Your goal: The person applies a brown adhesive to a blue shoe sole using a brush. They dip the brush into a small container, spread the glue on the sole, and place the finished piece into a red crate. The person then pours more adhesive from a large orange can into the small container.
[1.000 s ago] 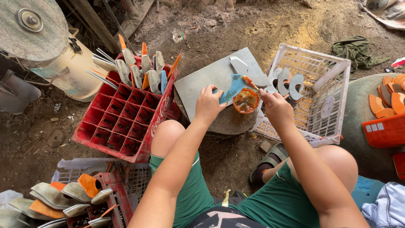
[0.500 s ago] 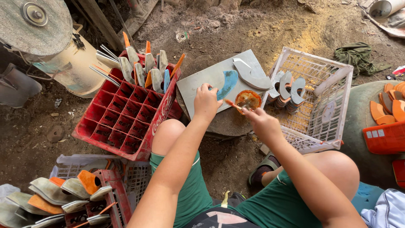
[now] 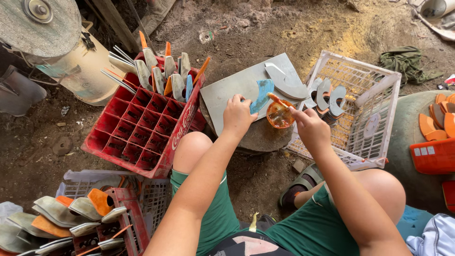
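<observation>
While my left hand [image 3: 238,115] is pinning the blue-coated curved metal blade [image 3: 262,95] flat on the grey metal sheet [image 3: 227,92], my right-hand fingers [image 3: 297,115] are pinching a thin orange-tipped brush [image 3: 276,99] over the small orange paint cup [image 3: 279,116]; blade looking part-coated, grey blades [image 3: 327,92] in the white plastic crate [image 3: 379,90] looking still undone.

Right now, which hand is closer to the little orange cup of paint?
Right. The right hand is beside the orange cup, dipping a brush over it. The left hand is farther left, pressing down the blue crescent piece.
</observation>
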